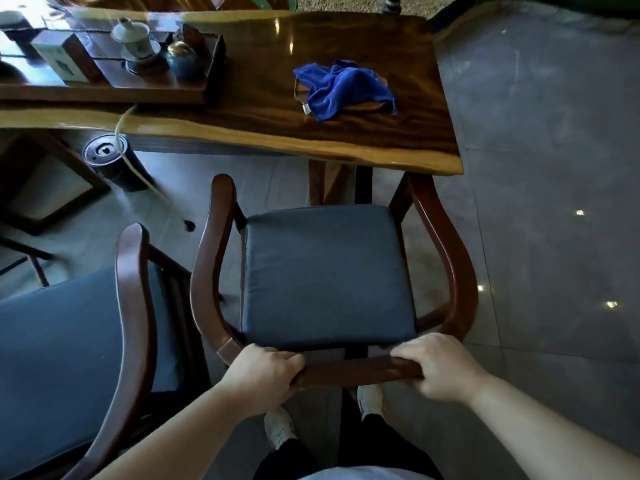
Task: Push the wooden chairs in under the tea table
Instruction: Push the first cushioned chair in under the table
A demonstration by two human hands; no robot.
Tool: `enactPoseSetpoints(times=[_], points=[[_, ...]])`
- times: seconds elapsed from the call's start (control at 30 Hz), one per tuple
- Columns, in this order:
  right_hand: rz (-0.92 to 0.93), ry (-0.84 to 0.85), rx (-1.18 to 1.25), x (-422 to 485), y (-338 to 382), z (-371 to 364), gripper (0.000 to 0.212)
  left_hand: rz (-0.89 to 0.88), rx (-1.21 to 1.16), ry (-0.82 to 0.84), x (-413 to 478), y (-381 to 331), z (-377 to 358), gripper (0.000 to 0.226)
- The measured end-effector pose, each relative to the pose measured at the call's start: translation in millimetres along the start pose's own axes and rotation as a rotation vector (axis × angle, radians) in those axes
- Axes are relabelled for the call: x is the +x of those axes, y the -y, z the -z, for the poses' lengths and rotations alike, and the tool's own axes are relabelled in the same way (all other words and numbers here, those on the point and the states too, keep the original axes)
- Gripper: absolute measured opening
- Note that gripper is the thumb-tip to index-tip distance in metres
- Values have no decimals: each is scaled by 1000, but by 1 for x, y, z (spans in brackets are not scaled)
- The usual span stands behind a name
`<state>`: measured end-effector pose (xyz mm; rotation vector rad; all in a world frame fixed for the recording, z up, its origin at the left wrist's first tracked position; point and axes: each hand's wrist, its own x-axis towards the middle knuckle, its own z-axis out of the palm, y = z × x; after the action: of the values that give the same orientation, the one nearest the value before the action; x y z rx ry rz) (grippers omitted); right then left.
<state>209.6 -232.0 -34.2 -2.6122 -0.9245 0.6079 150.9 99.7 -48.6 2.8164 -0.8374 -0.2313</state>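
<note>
tea table [263,81]: dark glossy slab, pale live edges | far-left part: wooden tea tray [114,88] bearing lidded white cup [133,39], dark round jar [181,58], box [60,58] | near right end: crumpled blue cloth [341,88] | floor [540,174]: grey tiles; two cushioned wooden chairs [325,271] by near edge, dark canister [110,161] under left part

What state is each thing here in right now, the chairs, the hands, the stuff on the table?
Right chair: mostly out, right armrest tip under tea table.
Left chair: pulled out.
Left hand: gripping the backrest rail.
Right hand: gripping the same rail.
Blue cloth: crumpled.
Lidded cup: covered.
</note>
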Motion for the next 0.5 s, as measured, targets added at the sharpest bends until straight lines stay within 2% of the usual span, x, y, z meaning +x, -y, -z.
enactPoseSetpoints(times=[0.17,0.37,0.5], points=[[-89,-16,-4,3,12,-2,43,-52,17,8,-1,12,-2,23],[-160,-5,42,20,39,1,34,-66,17,35,1,48,4,26],[-180,1,35,29,49,4,40,-100,35,40,5,65,11,29]])
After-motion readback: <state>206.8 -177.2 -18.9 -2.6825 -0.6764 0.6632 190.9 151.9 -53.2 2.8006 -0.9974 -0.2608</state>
